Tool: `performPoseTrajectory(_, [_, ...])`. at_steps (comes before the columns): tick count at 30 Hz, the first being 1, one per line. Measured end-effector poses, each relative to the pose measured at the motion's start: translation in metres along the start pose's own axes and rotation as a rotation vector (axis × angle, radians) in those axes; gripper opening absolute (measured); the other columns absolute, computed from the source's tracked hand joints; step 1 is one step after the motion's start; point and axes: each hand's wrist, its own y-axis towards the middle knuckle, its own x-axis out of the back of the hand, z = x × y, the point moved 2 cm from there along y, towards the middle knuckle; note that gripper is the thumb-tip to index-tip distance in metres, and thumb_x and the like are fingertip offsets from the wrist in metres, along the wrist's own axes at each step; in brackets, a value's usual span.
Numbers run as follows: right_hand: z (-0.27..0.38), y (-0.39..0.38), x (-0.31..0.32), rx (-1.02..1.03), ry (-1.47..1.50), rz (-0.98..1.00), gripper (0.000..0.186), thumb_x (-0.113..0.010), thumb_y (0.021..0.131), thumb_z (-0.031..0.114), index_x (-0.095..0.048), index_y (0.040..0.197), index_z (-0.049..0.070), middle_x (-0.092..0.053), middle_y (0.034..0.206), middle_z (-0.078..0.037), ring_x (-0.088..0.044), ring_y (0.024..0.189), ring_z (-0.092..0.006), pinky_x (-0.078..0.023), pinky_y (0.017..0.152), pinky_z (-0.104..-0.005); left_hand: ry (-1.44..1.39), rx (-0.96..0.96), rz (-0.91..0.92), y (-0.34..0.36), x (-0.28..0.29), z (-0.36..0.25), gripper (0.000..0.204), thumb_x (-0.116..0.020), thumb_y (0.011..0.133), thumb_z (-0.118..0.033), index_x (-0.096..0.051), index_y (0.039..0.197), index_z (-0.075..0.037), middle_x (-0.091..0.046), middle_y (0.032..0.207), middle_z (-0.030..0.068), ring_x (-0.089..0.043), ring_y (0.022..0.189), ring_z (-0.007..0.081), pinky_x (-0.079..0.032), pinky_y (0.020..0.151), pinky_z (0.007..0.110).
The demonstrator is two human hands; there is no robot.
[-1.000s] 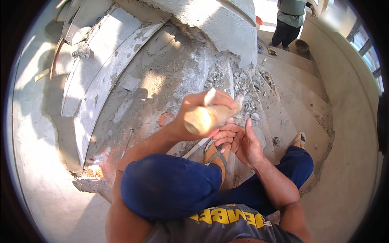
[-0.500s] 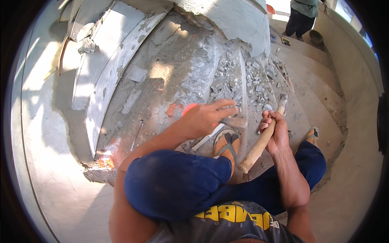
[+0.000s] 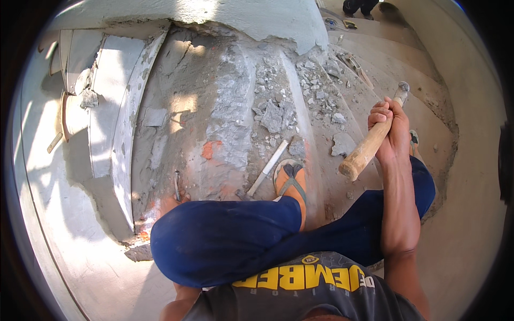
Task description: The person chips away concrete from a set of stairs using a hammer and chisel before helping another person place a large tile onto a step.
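- Head view, right of frame: the right hand (image 3: pixel 393 132) wraps the hammer (image 3: pixel 366 151) near its head, fingers curled round.
- Lower left: the left hand (image 3: pixel 168 204), mostly behind the knee (image 3: pixel 225 241), is beside the rod (image 3: pixel 177 184); cannot tell whether it grips.
- Holding the hammer clear of the knee probably helps.
- Handle: pale rounded wood. Rod: thin, metal-looking. Rubble (image 3: pixel 274 116): grey, jagged.

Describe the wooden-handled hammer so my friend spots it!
Find the blue trousers. Above them on the right, the person's right hand grips the hammer; its thick wooden handle sets it apart from the white-handled tool by the sandal.
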Motion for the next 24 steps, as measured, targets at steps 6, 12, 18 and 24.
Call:
performPoseTrajectory(6, [0.001, -0.002, 0.003, -0.057, 0.028, -0.009, 0.010, -0.054, 0.101, 0.004, -0.048, 0.092, 0.005, -0.056, 0.077, -0.002, -0.052, 0.059, -0.0073, -0.051, 0.052, -0.0242, -0.177, -0.126, -0.111, 0.032, -0.029, 0.024, 0.038, -0.077, 0.085, -0.014, -0.071, 0.121, -0.003, -0.073, 0.093, 0.0269, -0.072, 0.089, 0.0424, -0.054, 0.081, 0.048])
performPoseTrajectory(12, [-0.005, 0.004, 0.002, -0.054, -0.023, -0.021, 0.015, -0.056, 0.101, 0.007, -0.050, 0.088, 0.005, -0.055, 0.074, -0.001, -0.052, 0.057, -0.0073, -0.051, 0.051, -0.0232, -0.268, -0.237, -0.200, 0.055, -0.042, 0.039, 0.038, -0.077, 0.085, -0.016, -0.071, 0.121, -0.003, -0.073, 0.092, 0.0265, -0.073, 0.087, 0.0417, -0.054, 0.080, 0.047])
performPoseTrajectory(18, [-0.002, 0.005, 0.014, -0.085, -0.012, -0.018, 0.017, -0.057, 0.101, 0.010, -0.054, 0.085, 0.004, -0.058, 0.071, -0.001, -0.055, 0.057, -0.0083, -0.053, 0.051, -0.0233, -0.216, -0.272, -0.342, 0.072, -0.031, 0.044, 0.031, -0.077, 0.085, -0.018, -0.074, 0.111, -0.002, -0.073, 0.089, 0.0258, -0.072, 0.086, 0.0417, -0.053, 0.078, 0.046])
performPoseTrajectory(24, [-0.001, 0.004, 0.014, -0.080, -0.025, -0.030, 0.018, -0.057, 0.101, 0.010, -0.053, 0.085, 0.004, -0.058, 0.072, -0.001, -0.056, 0.058, -0.0081, -0.053, 0.051, -0.0234, -0.189, -0.284, -0.233, 0.106, -0.038, 0.060, 0.022, -0.078, 0.085, -0.015, -0.072, 0.097, 0.003, -0.071, 0.084, 0.0255, -0.071, 0.083, 0.0413, -0.052, 0.076, 0.048])
